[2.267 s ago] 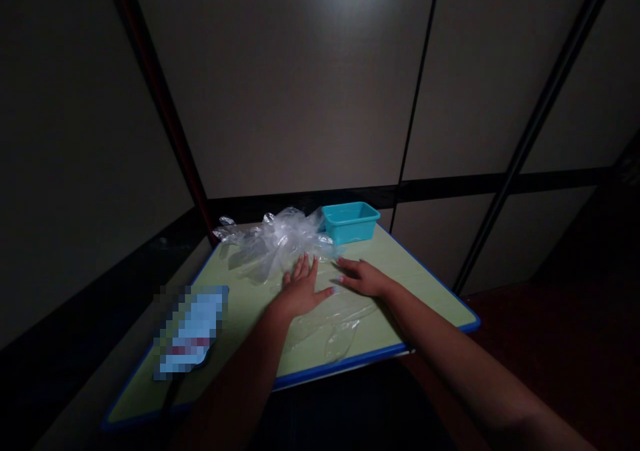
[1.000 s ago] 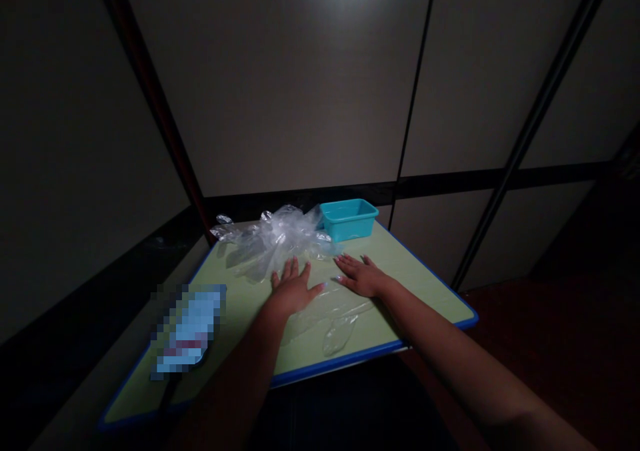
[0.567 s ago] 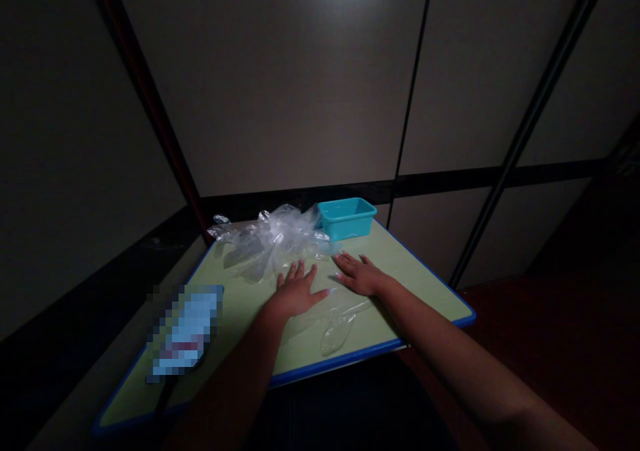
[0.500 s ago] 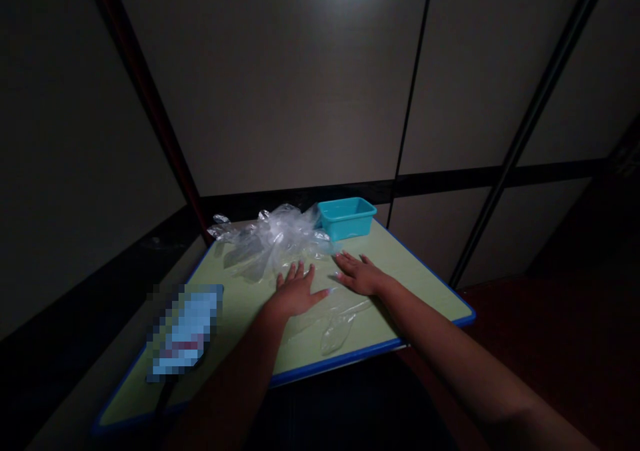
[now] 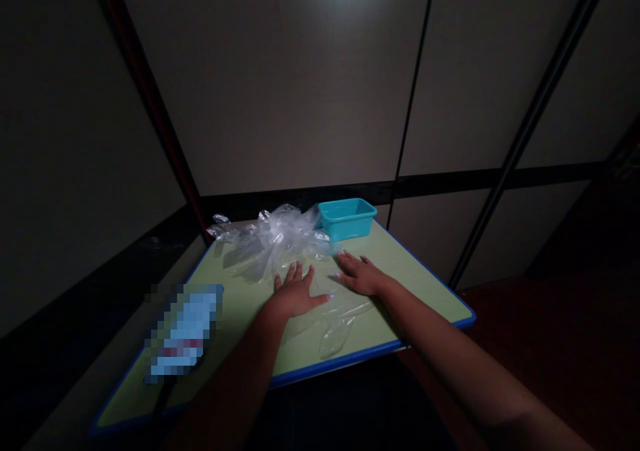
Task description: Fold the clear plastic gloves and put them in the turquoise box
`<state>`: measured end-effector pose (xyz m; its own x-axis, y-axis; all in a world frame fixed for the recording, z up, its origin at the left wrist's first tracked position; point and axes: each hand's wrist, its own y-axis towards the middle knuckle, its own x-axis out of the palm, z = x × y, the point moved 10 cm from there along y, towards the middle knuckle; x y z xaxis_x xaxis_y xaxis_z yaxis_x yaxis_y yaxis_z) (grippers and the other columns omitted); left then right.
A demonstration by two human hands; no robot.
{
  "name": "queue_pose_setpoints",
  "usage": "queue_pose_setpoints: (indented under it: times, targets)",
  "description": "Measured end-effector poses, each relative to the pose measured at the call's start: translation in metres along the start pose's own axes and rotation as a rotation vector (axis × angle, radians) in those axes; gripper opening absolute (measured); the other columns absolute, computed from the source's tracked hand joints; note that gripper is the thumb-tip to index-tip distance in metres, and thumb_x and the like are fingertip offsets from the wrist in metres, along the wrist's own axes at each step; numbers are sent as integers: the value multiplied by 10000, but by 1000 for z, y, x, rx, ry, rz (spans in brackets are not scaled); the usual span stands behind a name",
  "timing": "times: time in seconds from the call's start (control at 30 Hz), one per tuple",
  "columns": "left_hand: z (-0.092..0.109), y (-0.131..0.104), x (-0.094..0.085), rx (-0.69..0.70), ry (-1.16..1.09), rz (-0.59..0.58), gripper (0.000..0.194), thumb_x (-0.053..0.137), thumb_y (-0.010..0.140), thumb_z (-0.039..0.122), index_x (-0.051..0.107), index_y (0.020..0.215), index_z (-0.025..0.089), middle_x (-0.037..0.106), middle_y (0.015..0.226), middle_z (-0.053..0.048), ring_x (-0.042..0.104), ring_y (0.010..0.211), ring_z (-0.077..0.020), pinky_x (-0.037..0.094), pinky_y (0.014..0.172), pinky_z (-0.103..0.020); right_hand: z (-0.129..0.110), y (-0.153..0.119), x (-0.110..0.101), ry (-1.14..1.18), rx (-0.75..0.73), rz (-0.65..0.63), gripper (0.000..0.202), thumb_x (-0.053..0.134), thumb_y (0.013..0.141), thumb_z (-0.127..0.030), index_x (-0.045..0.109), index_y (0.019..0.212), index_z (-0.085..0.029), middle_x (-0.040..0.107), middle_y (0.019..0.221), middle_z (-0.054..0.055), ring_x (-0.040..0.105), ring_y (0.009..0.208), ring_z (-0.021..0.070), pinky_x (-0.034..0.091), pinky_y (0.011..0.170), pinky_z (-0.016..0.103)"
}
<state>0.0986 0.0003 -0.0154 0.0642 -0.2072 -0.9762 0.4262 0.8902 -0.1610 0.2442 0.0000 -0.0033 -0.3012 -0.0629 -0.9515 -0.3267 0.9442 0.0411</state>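
Observation:
A clear plastic bag [image 5: 336, 334] lies spread on the pale green table, its crinkled handle end toward the near edge. On its left part my left hand [image 5: 294, 296] rests palm down, fingers spread. My right hand [image 5: 363, 275] lies flat on the right part, fingers stretched out toward the left. Neither hand grips anything. Just beyond my fingertips sits a crumpled heap of clear plastic bags [image 5: 277, 237]. A turquoise plastic basket [image 5: 349, 227] stands behind my right hand, beside the heap; its inside is only partly visible.
The table [image 5: 415, 271] has a blue rim. At its left lies a pixelated, light-blue item [image 5: 187, 327] with a dark strip below it. Large grey panels [image 5: 300, 104] rise directly behind the table, and a dark red floor [image 5: 540, 331] shows at right.
Both hands stay flat on the bag. My left fingers have shifted very slightly; the heap and the basket have not moved.

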Motion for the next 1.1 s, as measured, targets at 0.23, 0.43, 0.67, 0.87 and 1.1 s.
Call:
queue_pose_setpoints:
  times: [0.23,0.43,0.67,0.87,1.1]
  targets:
    - [-3,1,-2,44,3,-4,963,329,684,814,122,1458,279,11,1522,-98,-89,1380,-311,42,1034,-624,-2,-2,-5,42,-19,27,799,408,830,-614,132,1465,-216,160,1504,113,101,1384,271,116,1061,577]
    - [-1,-1,-9,53,-4,10,1019,394,620,843,139,1451,310,-4,1520,-109,-108,1376,-310,39,1032,-624,-5,-2,-6,64,-45,22,801,425,828,-606,147,1462,-203,171,1499,121,107,1384,275,113,1049,603]
    - [15,-6,-16,134,-17,33,978,339,709,793,118,1463,211,-2,1517,-109,-79,1389,-270,41,1065,-567,-7,-2,-5,84,-62,14,782,468,808,-606,188,1452,-262,207,1495,90,136,1377,292,98,1042,618]
    - [10,-6,-5,87,-25,-47,990,343,696,800,102,1464,226,-10,1517,-84,-64,1388,-305,37,1049,-602,-26,-8,4,-18,-144,-91,802,403,805,-666,157,1455,-264,171,1504,68,151,1375,284,35,1050,614]
    - [-5,-1,-10,-4,-28,24,798,200,804,722,175,1454,258,85,1524,-46,37,1394,-295,74,1059,-583,-31,-10,7,-92,-127,-130,826,333,810,-700,78,1463,-263,111,1517,67,111,1384,275,39,1060,595]
